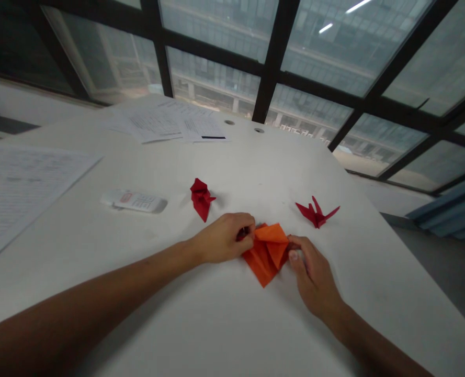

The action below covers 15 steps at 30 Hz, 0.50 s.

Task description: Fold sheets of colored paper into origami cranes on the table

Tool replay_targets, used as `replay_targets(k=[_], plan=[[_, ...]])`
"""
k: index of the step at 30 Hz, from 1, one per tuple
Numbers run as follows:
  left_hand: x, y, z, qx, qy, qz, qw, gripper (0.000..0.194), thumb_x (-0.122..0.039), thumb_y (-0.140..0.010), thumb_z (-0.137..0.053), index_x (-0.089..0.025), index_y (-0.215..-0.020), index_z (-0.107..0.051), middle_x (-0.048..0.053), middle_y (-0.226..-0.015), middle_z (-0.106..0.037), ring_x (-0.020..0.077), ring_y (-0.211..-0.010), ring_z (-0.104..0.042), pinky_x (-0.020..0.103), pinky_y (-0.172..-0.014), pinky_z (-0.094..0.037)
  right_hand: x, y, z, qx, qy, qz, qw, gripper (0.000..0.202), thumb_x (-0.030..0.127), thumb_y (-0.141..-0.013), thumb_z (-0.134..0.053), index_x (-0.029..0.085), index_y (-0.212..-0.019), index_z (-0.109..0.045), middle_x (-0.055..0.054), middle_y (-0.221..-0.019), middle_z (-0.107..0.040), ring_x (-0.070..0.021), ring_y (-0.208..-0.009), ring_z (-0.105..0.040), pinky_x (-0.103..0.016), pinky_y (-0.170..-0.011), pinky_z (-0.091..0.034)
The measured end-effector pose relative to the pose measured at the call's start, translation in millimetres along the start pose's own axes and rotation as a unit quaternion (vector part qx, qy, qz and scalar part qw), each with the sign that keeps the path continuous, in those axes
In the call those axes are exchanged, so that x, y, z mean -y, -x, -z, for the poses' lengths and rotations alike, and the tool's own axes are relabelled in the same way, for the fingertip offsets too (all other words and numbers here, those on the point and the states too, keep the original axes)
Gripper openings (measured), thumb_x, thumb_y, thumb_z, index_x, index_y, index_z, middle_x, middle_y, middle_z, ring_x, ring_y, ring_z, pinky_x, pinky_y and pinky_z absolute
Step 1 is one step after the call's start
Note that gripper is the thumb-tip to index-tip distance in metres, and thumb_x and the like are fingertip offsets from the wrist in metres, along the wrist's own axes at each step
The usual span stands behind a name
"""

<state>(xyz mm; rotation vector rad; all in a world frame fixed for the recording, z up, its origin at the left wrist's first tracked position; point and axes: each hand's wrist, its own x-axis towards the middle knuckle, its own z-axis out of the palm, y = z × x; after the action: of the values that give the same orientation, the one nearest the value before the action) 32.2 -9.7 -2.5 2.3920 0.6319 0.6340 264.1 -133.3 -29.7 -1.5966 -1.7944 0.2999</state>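
A partly folded piece of orange paper (267, 256) is held just over the white table, its lower corner pointing toward me. My left hand (228, 238) pinches its left edge between thumb and fingers. At its right edge, my right hand (313, 272) grips the paper with thumb and fingertips. Beyond my left hand lies a folded red paper figure (201, 199). Another red paper figure (317, 213), with two pointed wings spread, stands past my right hand.
The white table (267, 167) carries a white bottle or tube (140, 201) on the left. Printed sheets (24, 183) lie at the far left, and more papers (165, 123) near the back edge. Dark-framed windows rise behind, with a blue curtain (452, 204) at right.
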Motion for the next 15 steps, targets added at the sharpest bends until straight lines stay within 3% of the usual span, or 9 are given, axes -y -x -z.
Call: replay_targets(k=[3, 7, 10, 15], plan=[[-6, 2, -2.6, 0.022, -0.039, -0.01, 0.999, 0.006, -0.017, -0.082, -0.055, -0.019, -0.088, -0.055, -0.001, -0.079, -0.06, 0.0142, -0.067, -0.054, 0.027, -0.066, -0.043, 0, 0, 0, -0.011, 0.009, -0.035, 0.999, 0.029, 0.04, -0.099, -0.051, 0.022, -0.121, -0.057, -0.01, -0.114, -0.069, -0.0274, -0.103, -0.065, -0.045, -0.09, -0.054], [-20, 3, -6.3, 0.037, -0.092, -0.01, 0.995, 0.036, -0.029, -0.078, -0.065, -0.021, -0.112, -0.056, 0.004, -0.103, -0.068, 0.0236, -0.09, -0.064, 0.037, -0.083, -0.05, 0, 0, -2, -0.014, -0.002, -0.049, 0.999, 0.031, 0.036, -0.094, -0.057, 0.022, -0.121, -0.057, -0.012, -0.115, -0.067, -0.0295, -0.107, -0.063, -0.05, -0.095, -0.052], [-28, 3, -9.3, 0.044, -0.12, 0.024, 0.991, 0.045, -0.041, -0.082, -0.066, -0.025, -0.122, -0.053, 0.006, -0.114, -0.068, 0.0278, -0.099, -0.067, 0.041, -0.084, -0.051, 2, 2, -3, -0.015, -0.017, -0.057, 0.998, 0.037, 0.034, -0.091, -0.059, 0.022, -0.125, -0.054, -0.012, -0.119, -0.066, -0.0296, -0.111, -0.062, -0.051, -0.098, -0.051], [-28, 4, -15.5, 0.042, -0.141, 0.058, 0.987, 0.048, -0.025, -0.078, -0.064, -0.026, -0.124, -0.051, 0.005, -0.115, -0.07, 0.0288, -0.102, -0.068, 0.04, -0.082, -0.053, 5, 4, -5, -0.005, -0.029, -0.077, 0.997, 0.046, 0.027, -0.085, -0.06, 0.024, -0.13, -0.051, -0.01, -0.117, -0.067, -0.0297, -0.114, -0.062, -0.053, -0.102, -0.05]])
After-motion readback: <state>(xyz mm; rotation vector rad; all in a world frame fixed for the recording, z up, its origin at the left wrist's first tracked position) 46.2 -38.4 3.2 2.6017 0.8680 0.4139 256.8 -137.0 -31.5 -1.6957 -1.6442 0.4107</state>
